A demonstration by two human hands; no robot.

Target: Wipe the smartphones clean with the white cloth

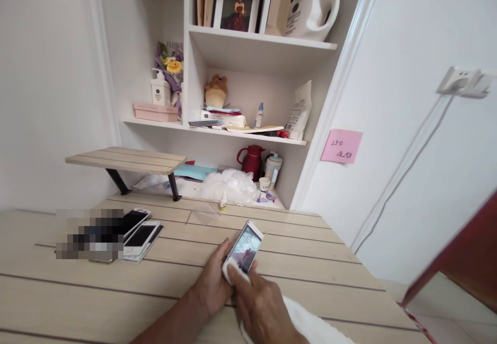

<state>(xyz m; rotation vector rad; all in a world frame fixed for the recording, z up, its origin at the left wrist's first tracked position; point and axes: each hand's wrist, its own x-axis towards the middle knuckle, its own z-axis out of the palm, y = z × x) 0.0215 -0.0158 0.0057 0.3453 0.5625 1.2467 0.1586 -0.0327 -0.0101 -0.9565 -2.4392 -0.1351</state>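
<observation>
One left hand (215, 277) gripping a phone (247, 244), right hand (263, 302) pressing white cloth (226, 274) — phone's lower end hidden, stacked phones (142, 235) part-pixelated

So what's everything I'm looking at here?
Table: one, pale wood, foreground
Phone: one, white, foreground centre
Cloth: count unclear, white, bottom centre-right
Other phones: at least two, mostly white, table's left
Small bottle: one, white, table's back
Riser: one, wood-topped, rear left
Crumpled plastic: count unclear, whitish, bottom shelf
Jug: one, red, bottom shelf
Plush figure: one, brown, middle shelf
Pump bottle: one, white, left shelf
Box: one, pink, left shelf
Framed picture: one, white-bordered, top shelf
Other shelf items: uncounted, mixed colours
Note: one, pink, right
Socket: one, white, right wall
Left hand: one, bare, holding phone
Right hand: one, bare, pressing cloth on phone
</observation>
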